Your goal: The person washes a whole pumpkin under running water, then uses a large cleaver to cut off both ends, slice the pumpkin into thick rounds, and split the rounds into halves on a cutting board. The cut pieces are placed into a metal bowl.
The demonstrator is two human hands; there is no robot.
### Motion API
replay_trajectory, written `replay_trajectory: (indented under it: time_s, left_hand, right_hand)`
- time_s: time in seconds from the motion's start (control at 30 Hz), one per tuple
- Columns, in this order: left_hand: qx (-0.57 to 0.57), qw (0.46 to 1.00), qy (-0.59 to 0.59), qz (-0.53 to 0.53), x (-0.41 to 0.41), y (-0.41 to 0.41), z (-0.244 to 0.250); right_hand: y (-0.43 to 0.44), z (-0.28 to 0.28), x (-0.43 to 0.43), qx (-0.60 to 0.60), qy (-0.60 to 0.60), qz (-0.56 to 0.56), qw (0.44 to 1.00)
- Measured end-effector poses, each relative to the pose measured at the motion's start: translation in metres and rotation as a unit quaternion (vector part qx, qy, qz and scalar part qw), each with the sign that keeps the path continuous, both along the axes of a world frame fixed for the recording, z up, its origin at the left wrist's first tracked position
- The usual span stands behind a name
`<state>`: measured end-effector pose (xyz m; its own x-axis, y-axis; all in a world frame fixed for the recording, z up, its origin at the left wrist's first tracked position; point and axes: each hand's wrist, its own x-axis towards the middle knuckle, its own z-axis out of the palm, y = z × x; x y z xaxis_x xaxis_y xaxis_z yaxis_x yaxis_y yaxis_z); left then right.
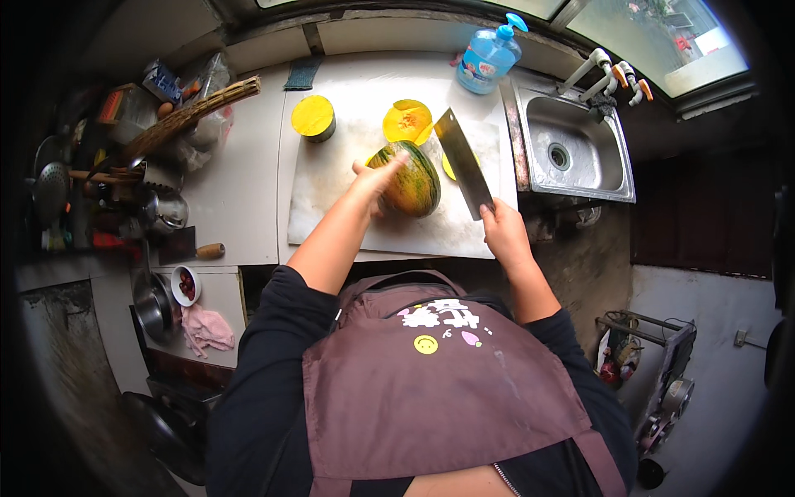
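Observation:
A squash piece (pixel 413 183) with green-and-orange striped rind lies on a pale cutting board (pixel 329 211). My left hand (pixel 380 180) is over its left side, blurred, fingers apart; whether it touches the rind is unclear. My right hand (pixel 502 225) grips the handle of a cleaver (pixel 463 161), whose broad blade points away from me, right of the squash. Behind the blade, a yellow cut piece (pixel 448 166) is partly hidden. Beyond the squash sits an orange-fleshed piece (pixel 407 121) showing its seed cavity. A thick cut chunk (pixel 313 118) stands at the board's far left.
A blue pump bottle (pixel 487 62) stands at the back, near the steel sink (pixel 571 143) on the right. Left are a straw whisk brush (pixel 192 115), a second cleaver (pixel 186 247), a white bowl of dark red fruit (pixel 186 286) and a pink cloth (pixel 205 329).

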<state>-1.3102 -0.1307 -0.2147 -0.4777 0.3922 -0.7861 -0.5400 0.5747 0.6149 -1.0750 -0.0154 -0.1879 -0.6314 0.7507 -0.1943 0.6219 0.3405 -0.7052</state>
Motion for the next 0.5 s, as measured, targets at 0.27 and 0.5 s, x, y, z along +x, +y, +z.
replay_trajectory:
  time_s: [0.27,0.5]
  left_hand:
    - [0.045,0.501,0.723,-0.474,0.059,-0.033,-0.014]
    - [0.018,0.21,0.737,-0.642,0.06,0.021,-0.026]
  right_hand:
    - [-0.002,-0.028,0.054,-0.081,-0.002,-0.062,0.995]
    - [0.01,-0.072,0.066,-0.021,0.015,-0.076,0.997]
